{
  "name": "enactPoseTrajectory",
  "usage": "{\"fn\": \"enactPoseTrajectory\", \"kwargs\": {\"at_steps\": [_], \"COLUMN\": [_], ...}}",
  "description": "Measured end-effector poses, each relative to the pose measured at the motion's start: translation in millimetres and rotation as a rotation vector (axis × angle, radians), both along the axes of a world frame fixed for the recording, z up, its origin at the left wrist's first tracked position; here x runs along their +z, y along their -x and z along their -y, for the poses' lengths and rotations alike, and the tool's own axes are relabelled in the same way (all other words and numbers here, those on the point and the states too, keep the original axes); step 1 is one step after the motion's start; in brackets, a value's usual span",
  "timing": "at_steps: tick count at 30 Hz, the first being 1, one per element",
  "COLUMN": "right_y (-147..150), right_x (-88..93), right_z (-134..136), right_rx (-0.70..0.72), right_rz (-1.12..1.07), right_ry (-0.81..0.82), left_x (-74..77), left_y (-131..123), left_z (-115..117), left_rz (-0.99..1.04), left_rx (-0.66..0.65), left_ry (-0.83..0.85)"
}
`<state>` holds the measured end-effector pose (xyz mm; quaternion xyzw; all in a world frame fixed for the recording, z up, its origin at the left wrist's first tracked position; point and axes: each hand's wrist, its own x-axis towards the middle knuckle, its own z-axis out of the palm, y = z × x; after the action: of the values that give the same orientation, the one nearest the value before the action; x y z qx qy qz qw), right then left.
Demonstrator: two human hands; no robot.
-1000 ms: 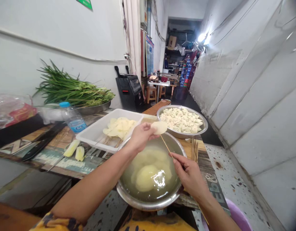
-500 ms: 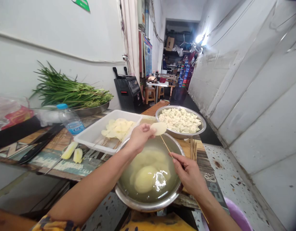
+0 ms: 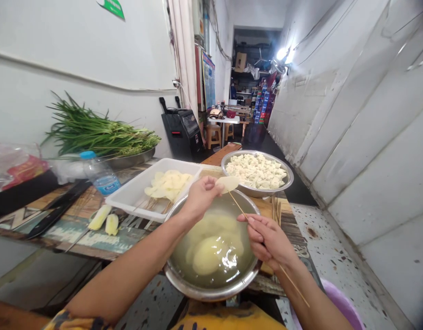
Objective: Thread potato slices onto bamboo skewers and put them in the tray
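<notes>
My left hand point(image 3: 205, 195) pinches a thin, pale potato slice point(image 3: 229, 184) above the far side of a metal bowl. In my right hand point(image 3: 266, 236) is a long wooden skewer point(image 3: 293, 285), gripped between thumb and fingers, its upper end meeting the slice's lower edge. Whether the tip has entered the slice is too small to tell. Beneath both hands, the metal bowl point(image 3: 211, 293) holds cloudy water with more potato slices point(image 3: 209, 256) in it. A white plastic tray point(image 3: 129, 201) to the left carries skewered slices point(image 3: 168, 183).
A metal basin point(image 3: 289, 181) of cauliflower florets stands behind the bowl, with loose skewers point(image 3: 276, 208) at its near side. Leftward are a water bottle point(image 3: 101, 176), a knife point(image 3: 53, 215), vegetable pieces point(image 3: 100, 217) and green stalks point(image 3: 101, 130). A purple tub point(image 3: 342, 302) sits on the floor.
My right hand has shifted its grip on the skewer and turned slightly, its fingers now more curled. The left hand keeps the potato slice in nearly the same place.
</notes>
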<state>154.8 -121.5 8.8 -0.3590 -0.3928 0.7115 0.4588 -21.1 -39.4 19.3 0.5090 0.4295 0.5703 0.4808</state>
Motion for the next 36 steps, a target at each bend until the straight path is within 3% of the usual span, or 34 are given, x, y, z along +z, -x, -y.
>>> {"fn": "enactPoseTrajectory", "kwargs": {"at_steps": [3, 5, 11, 15, 19, 22, 28, 30, 33, 36], "right_y": [1, 2, 1, -1, -2, -3, -9, -11, -9, -6], "right_x": [-0.5, -3.2, -8.9, -11.9, -12.7, -9.0, 2.2, 3.0, 1.4, -0.4], "right_z": [-4, -5, -1, 1, 0, -1, -5, -7, -7, -3], "right_rx": [0.005, -0.051, -0.335, -0.389, -0.342, -0.307, 0.086, 0.123, 0.087, -0.046], "right_rz": [-0.023, 0.141, 0.934, 1.07, 1.02, 0.868, 0.029, -0.145, -0.13, 0.245], "right_ry": [0.028, -0.058, -0.745, -0.903, -0.845, -0.745, -0.043, 0.075, 0.073, -0.149], "left_x": [-0.5, -0.4, 3.8, 9.9, 14.1, 14.7, 14.1, 13.4, 12.7, 12.9], "left_y": [1, 0, -6, -7, -5, -5, -6, -6, -6, -8], "left_z": [-2, -2, 1, 3, 3, 3, 4, 4, 6, 8], "left_rz": [0.022, 0.047, 0.143, 0.222, 0.236, 0.234, 0.251, 0.224, 0.143, 0.107], "left_rx": [-0.006, -0.013, -0.02, -0.023, -0.085, -0.104, -0.093, -0.082, -0.028, 0.018], "left_ry": [0.028, 0.05, 0.091, 0.182, 0.226, 0.23, 0.229, 0.196, 0.135, 0.091]}}
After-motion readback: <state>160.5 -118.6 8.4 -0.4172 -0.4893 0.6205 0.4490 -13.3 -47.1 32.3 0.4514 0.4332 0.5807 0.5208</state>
